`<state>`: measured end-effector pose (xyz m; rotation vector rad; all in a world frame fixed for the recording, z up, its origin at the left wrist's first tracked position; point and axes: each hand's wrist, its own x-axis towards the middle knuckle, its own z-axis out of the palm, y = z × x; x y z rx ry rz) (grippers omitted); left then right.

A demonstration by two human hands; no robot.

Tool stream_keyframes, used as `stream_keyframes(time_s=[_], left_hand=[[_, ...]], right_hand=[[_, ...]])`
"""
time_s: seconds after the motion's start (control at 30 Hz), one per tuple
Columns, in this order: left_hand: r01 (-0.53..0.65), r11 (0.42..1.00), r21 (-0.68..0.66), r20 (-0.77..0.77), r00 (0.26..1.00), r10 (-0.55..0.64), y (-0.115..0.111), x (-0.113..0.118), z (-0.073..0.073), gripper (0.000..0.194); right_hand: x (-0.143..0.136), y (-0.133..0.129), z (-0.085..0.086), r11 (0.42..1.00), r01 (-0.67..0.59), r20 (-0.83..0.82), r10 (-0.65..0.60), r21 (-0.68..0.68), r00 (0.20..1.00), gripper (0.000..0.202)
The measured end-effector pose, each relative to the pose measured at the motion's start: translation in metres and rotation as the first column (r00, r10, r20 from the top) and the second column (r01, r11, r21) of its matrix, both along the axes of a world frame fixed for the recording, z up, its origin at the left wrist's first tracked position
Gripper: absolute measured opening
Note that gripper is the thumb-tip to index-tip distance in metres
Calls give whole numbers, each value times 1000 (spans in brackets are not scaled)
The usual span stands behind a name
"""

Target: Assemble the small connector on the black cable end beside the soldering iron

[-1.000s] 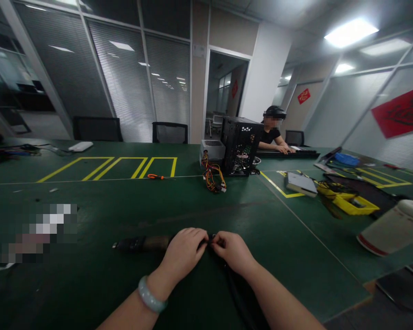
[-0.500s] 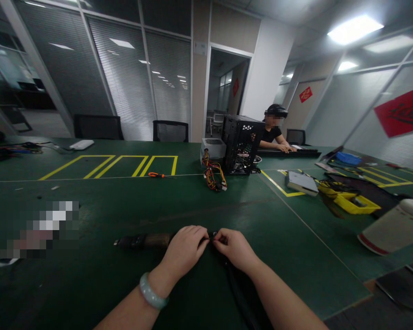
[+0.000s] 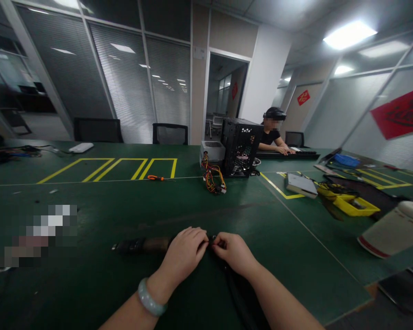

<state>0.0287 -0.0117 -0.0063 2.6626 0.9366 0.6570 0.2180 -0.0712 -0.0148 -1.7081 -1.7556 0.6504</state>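
Though dim, left hand (image 3: pixel 186 250) and right hand (image 3: pixel 236 251) apparently pinched on black item (image 3: pixel 135 245), blurred writing on distant red banner (image 3: pixel 402 111).

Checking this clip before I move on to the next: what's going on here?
A person's left hand and right hand are fingertip to fingertip, pinching a dark strap-like item low over the green table. The fingers hide the exact spot being handled. Farther back stand a black computer case and a gray box with colored wires, with an orange-handled screwdriver lying to their left. Another person sits beyond the case, arms on the table.
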Motion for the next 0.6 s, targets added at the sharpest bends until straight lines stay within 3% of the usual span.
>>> stream_keyframes(time_s=[0.23, 0.6], left_hand=[[-5, 1000, 20, -9, 1000, 5, 1, 0, -4, 10], [17, 1000, -26, -66, 998, -19, -3, 1, 10, 15]], right_hand=[[-2, 0, 5, 1000, 4, 6, -4, -26, 1000, 11], [0, 0, -1, 1000, 1, 38, -2, 4, 999, 10]])
